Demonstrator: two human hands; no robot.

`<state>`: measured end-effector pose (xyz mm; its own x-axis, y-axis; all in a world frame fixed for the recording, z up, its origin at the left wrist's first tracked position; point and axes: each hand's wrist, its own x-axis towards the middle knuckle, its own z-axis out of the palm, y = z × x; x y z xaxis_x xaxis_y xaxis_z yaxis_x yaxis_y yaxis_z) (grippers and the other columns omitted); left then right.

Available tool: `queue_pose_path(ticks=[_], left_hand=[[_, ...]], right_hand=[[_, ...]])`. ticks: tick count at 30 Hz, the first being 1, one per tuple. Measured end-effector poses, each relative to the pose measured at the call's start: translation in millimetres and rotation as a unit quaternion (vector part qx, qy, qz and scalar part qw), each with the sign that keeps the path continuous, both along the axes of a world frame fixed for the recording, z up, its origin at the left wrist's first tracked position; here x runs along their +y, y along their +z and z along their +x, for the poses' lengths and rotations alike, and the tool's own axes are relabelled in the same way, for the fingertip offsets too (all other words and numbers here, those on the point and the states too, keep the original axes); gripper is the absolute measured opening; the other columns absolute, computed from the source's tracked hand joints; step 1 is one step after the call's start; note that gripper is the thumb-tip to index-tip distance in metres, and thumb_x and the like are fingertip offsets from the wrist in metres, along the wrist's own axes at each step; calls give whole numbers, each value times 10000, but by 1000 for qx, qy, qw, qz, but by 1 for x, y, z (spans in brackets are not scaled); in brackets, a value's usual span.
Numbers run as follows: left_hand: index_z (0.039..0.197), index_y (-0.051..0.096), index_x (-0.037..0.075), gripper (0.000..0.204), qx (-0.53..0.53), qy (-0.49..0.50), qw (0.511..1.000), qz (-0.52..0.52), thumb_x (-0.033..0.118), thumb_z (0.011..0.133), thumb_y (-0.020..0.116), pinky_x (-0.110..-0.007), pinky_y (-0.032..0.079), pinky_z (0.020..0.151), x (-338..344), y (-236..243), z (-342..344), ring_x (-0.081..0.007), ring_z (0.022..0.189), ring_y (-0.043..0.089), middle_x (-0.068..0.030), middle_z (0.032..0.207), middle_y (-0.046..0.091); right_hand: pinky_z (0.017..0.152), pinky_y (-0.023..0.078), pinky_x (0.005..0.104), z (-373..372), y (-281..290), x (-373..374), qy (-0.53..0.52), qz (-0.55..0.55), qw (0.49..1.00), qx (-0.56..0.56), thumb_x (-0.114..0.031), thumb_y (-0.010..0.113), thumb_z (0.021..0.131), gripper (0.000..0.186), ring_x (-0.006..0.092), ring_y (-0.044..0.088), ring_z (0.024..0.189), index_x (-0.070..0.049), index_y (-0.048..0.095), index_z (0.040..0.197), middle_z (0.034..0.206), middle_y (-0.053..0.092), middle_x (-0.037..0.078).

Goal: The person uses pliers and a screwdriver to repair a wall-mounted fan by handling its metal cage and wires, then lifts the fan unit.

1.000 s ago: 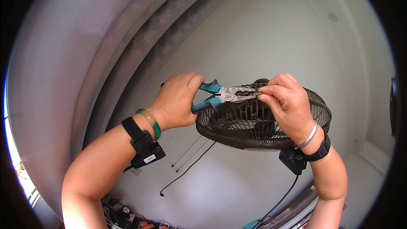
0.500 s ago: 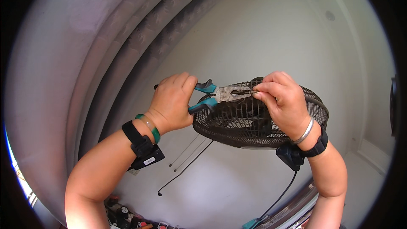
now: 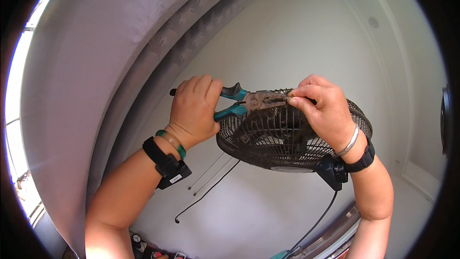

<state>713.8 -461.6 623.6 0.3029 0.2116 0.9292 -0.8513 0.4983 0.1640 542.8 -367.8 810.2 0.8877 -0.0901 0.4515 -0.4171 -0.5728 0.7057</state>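
Observation:
My left hand (image 3: 194, 108) is wrapped round the teal-and-black handles of a pair of pliers (image 3: 257, 101). The metal jaws point right, toward my right hand (image 3: 325, 110). There, my thumb and forefinger pinch a small piece at the jaw tips, too small to make out. Just below and behind the pliers is a fan (image 3: 261, 136) with a dark, dusty-looking wire cage. My right hand covers part of the cage's upper right, and its wrist is near the rim. Whether the jaws grip the piece is unclear.
Two thin cords and a thicker black cord (image 3: 206, 194) hang below the fan's left side. Another dark cable (image 3: 316, 218) runs down from my right wrist device. Patterned curtains (image 3: 179, 38) hang at the left beside a bright window. Small items (image 3: 158, 254) lie at the bottom.
The view has shifted, bringing more of the window in at the left. The pliers appear slightly higher and their jaws a little closer together. Both hands keep their holds.

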Motion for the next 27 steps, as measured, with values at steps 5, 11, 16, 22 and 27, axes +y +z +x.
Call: queue_pose_path(ticks=[5,11,16,22,27], left_hand=[[996,505,37,455,2,-24,1000,-5,17,575,677,-410,420,731,-12,-2,-1,-336,820,511,-123,872,492],[1057,496,16,501,-89,-222,967,86,-21,577,633,-417,454,780,-3,4,15,-359,913,547,-165,984,539],[1117,472,5,538,-146,-231,949,155,-29,601,618,-414,466,819,26,3,20,-336,948,560,-180,1014,547],[1152,449,5,551,-166,-220,932,237,-17,629,620,-410,458,845,47,14,22,-340,982,550,-187,1036,537],[1180,426,6,578,-176,-254,908,282,-13,636,618,-396,450,870,41,15,21,-329,1003,535,-185,1065,513]], right_hand=[[664,489,371,0,-1,-1,4,-32,999,30,-53,713,755,60,276,592,750,-14,690,794,774,615,89],[658,486,366,-1,-2,6,12,-43,998,33,-48,718,746,68,269,585,748,-14,685,794,768,607,83],[655,486,367,-13,-4,23,42,-61,996,51,-48,718,742,67,268,584,747,-20,685,793,770,606,81],[654,485,373,-23,-1,20,65,-65,995,47,-54,712,743,53,267,579,748,-29,682,779,775,601,70],[658,487,372,-24,-1,16,54,-62,996,45,-65,709,746,49,265,577,757,-34,681,772,774,597,65]])
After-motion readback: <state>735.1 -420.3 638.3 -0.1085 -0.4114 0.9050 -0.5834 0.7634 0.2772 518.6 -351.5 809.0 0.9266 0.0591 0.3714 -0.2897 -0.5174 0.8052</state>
